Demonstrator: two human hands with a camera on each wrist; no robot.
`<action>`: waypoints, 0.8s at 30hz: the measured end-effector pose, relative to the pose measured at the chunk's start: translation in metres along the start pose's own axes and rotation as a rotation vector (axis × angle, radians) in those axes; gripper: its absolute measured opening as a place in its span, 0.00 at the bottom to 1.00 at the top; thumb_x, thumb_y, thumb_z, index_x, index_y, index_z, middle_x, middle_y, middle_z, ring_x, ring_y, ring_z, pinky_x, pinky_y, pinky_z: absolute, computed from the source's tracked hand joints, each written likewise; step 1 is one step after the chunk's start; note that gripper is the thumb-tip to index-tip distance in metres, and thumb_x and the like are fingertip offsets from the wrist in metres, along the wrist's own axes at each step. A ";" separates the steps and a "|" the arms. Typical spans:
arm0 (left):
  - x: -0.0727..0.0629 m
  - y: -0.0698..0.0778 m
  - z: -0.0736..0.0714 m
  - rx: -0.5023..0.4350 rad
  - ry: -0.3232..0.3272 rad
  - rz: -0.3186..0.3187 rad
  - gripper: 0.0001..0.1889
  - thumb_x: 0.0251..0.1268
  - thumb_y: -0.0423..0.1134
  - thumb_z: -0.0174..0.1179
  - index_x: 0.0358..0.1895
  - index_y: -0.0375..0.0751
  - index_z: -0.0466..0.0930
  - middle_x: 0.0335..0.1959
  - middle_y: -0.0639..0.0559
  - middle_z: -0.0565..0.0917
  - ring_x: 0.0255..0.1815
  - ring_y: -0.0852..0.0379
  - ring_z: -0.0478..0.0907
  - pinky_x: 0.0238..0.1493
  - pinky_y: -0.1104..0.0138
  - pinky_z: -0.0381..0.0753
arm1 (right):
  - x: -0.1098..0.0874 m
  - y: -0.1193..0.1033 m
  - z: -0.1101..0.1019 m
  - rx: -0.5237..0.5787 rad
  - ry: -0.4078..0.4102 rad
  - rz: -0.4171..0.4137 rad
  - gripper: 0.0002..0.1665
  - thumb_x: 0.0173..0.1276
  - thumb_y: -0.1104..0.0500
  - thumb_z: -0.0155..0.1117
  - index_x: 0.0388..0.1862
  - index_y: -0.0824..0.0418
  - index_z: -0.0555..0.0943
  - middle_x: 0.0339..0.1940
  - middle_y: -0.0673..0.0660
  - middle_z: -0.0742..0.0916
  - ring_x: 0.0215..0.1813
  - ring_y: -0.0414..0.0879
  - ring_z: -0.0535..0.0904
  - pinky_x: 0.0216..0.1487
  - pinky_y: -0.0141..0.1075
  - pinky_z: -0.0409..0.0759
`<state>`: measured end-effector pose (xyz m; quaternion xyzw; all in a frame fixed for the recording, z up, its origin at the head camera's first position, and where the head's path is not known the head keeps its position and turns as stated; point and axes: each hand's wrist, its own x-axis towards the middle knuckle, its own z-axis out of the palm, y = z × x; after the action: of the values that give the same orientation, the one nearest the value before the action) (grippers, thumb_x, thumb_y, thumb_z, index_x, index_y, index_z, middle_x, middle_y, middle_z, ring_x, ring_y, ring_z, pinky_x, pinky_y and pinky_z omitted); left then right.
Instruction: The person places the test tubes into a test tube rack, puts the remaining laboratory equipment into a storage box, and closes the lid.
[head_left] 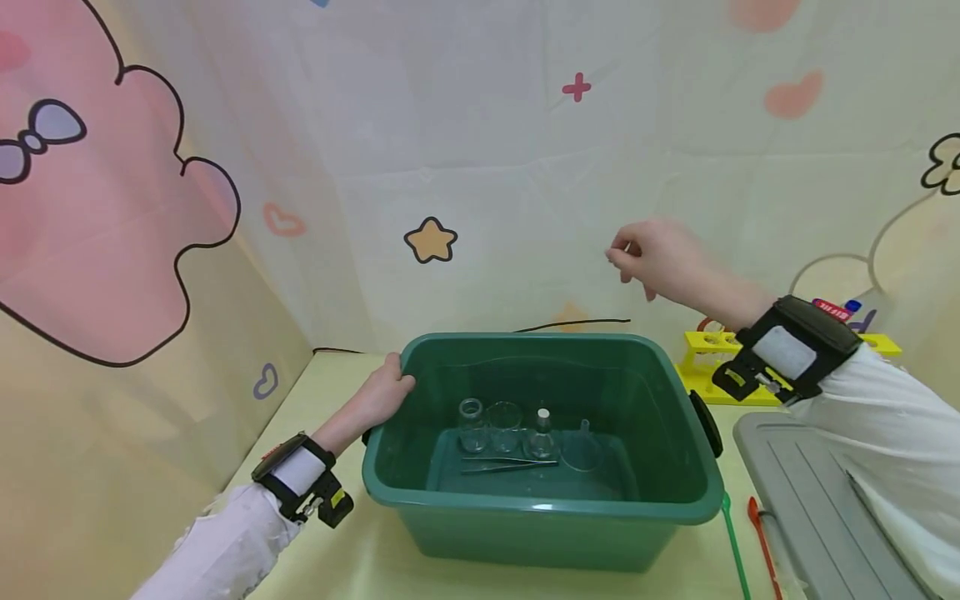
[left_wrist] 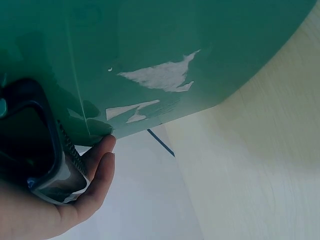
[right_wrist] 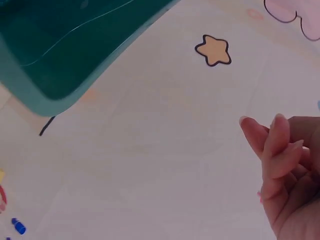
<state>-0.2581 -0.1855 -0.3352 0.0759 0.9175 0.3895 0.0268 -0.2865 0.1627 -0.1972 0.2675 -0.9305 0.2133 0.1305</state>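
A green plastic tub (head_left: pixel 540 505) stands on the table. At its left end my left hand (head_left: pixel 384 390) grips the rim and side handle, thumb over the edge. In the left wrist view, the fingers (left_wrist: pixel 102 177) curl around the black handle (left_wrist: pixel 62 145). My right hand (head_left: pixel 660 260) hangs in the air beyond the tub's back right corner, holding nothing, its fingers (right_wrist: pixel 279 137) loosely bent. On the tub's floor stand a clear glass jar (head_left: pixel 472 433), a clear round vessel (head_left: pixel 505 425) and a small white-capped bottle (head_left: pixel 542 442). Metal tweezers (head_left: pixel 510 465) lie before them, beside a clear funnel-like piece (head_left: pixel 582 450).
Behind the right forearm stands a yellow rack (head_left: pixel 701 367). A grey board (head_left: pixel 795 492) lies at the right, partly under the sleeve. Between it and the tub are a green stick (head_left: pixel 735 546) and a red spoon (head_left: pixel 763 542). A patterned curtain (head_left: pixel 480 167) hangs behind the table.
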 end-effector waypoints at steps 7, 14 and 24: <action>0.000 0.003 -0.002 0.014 -0.001 -0.001 0.14 0.64 0.30 0.38 0.50 0.24 0.57 0.37 0.37 0.69 0.40 0.44 0.72 0.40 0.53 0.74 | -0.024 0.031 -0.009 0.041 0.008 0.129 0.11 0.67 0.64 0.51 0.32 0.73 0.77 0.18 0.56 0.79 0.13 0.49 0.72 0.20 0.38 0.72; -0.001 0.005 0.000 0.012 0.001 -0.002 0.14 0.64 0.30 0.38 0.49 0.24 0.57 0.36 0.38 0.69 0.39 0.44 0.72 0.40 0.54 0.74 | -0.049 0.060 -0.011 0.052 -0.090 0.311 0.13 0.67 0.65 0.50 0.34 0.78 0.75 0.17 0.58 0.78 0.15 0.49 0.75 0.20 0.37 0.75; 0.001 0.004 0.002 0.015 0.004 -0.001 0.13 0.64 0.30 0.38 0.49 0.24 0.57 0.37 0.37 0.69 0.40 0.44 0.72 0.41 0.53 0.74 | -0.085 0.097 0.006 0.065 -0.221 0.447 0.13 0.67 0.65 0.51 0.32 0.78 0.73 0.16 0.55 0.77 0.17 0.47 0.75 0.23 0.37 0.77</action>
<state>-0.2579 -0.1809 -0.3338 0.0748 0.9204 0.3829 0.0248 -0.2711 0.2715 -0.2645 0.0809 -0.9679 0.2360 -0.0309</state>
